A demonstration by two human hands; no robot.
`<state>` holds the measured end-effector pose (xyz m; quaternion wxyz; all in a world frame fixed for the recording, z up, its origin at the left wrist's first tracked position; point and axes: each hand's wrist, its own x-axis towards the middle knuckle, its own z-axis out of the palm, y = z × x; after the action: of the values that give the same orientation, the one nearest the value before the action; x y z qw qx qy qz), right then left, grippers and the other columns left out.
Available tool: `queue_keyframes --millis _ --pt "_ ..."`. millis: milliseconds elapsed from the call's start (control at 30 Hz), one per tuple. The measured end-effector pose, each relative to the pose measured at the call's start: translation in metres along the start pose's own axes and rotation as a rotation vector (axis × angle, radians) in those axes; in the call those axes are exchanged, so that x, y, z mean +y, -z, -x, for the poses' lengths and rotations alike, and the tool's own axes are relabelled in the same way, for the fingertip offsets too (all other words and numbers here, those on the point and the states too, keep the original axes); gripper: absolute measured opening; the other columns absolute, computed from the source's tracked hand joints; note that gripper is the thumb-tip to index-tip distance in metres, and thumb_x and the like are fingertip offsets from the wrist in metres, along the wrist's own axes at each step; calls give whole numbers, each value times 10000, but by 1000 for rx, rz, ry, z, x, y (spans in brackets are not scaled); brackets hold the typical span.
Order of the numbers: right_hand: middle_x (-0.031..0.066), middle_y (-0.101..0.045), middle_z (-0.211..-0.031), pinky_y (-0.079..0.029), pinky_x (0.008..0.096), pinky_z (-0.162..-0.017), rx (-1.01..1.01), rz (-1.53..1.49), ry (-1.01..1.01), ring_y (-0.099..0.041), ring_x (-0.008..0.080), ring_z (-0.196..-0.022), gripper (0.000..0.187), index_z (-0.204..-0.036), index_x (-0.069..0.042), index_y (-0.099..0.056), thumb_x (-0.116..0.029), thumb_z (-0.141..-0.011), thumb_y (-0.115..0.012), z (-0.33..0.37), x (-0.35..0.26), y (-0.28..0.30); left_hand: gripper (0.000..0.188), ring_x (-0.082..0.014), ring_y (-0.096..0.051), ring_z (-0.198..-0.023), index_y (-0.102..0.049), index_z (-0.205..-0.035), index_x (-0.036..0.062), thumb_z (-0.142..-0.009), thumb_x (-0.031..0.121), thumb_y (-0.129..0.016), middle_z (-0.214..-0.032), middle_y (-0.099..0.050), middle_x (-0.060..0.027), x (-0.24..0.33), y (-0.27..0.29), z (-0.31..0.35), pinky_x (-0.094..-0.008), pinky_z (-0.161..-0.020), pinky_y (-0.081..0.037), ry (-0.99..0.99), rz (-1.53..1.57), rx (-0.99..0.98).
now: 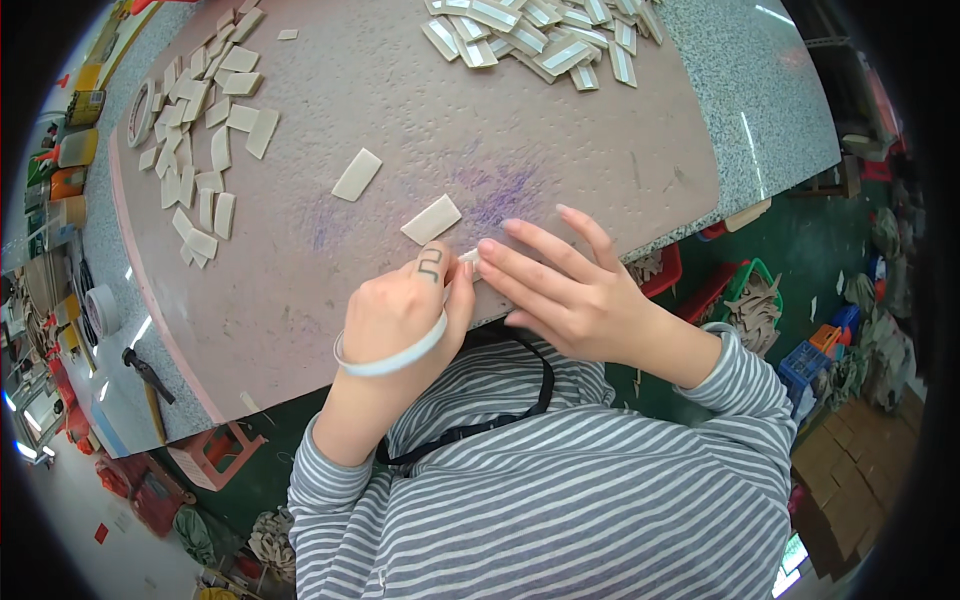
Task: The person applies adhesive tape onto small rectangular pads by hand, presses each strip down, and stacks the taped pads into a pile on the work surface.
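At the near edge of the worktable, my left hand (398,303) pinches a small beige piece (469,262), mostly hidden by the fingers. A pale ring (395,362) goes round my left wrist. My right hand (585,300) has its fingers stretched out and apart, the index and middle tips against the piece's right end. Just beyond my hands lies a beige rectangular block (432,220), with another block (357,175) farther up and to the left. Both lie flat on the board.
Loose beige blocks (221,147) are scattered at the left. Blocks with white strips (520,28) are heaped at the far middle. A tape roll (141,113) stands at the left edge, a hammer (147,377) lies below it. Crates (803,366) stand on the floor at right.
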<state>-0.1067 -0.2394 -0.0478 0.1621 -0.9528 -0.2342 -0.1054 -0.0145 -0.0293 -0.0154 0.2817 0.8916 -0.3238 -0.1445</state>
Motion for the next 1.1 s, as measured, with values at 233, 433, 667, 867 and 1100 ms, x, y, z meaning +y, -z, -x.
queue_keyframes --millis 233,433,667,867,1100 --pt "-3 -698 -1202 -286 569 -1189 125 122 132 -605 184 -1243 431 -1271 -107 -737 -379 -944 -675 -14 3 -7 267 -254 -590 -639 -600 -821 66 -821 125 -860 -691 -571 -61 -18 25 13 -348 -597 -423 -345 -345 84" --pt "-25 -618 -853 -421 497 -1043 48 74 315 -628 154 -973 158 -953 -98 -756 -215 -884 -676 -53 33 7 169 -119 -451 -574 -579 -828 45 -974 108 -637 -646 -497 -7 -7 60 23 -288 -551 -344 -164 93 423" --pt "59 -691 -984 -522 404 -851 420 177 47 -668 241 -917 253 -1048 -41 -756 -121 -809 -780 -108 110 34 258 -86 -475 -566 -597 -896 19 -1101 171 -558 -634 -528 -7 -21 25 -12 -281 -541 -365 185 403 54" --pt "85 -724 -1213 -455 474 -1088 132 -101 148 -645 229 -1200 314 -1146 -46 -749 -240 -898 -751 -54 34 -5 211 -233 -567 -527 -624 -922 10 -1067 164 -619 -625 -593 -82 -19 10 -25 -333 -541 -415 41 70 108" --pt "58 -699 -1302 -378 527 -1184 65 62 214 -627 211 -1263 438 -1278 -88 -732 -323 -909 -723 -56 37 -10 248 -233 -561 -631 -605 -816 86 -899 212 -802 -696 -556 -53 -27 37 -8 -372 -583 -440 -190 -356 262"
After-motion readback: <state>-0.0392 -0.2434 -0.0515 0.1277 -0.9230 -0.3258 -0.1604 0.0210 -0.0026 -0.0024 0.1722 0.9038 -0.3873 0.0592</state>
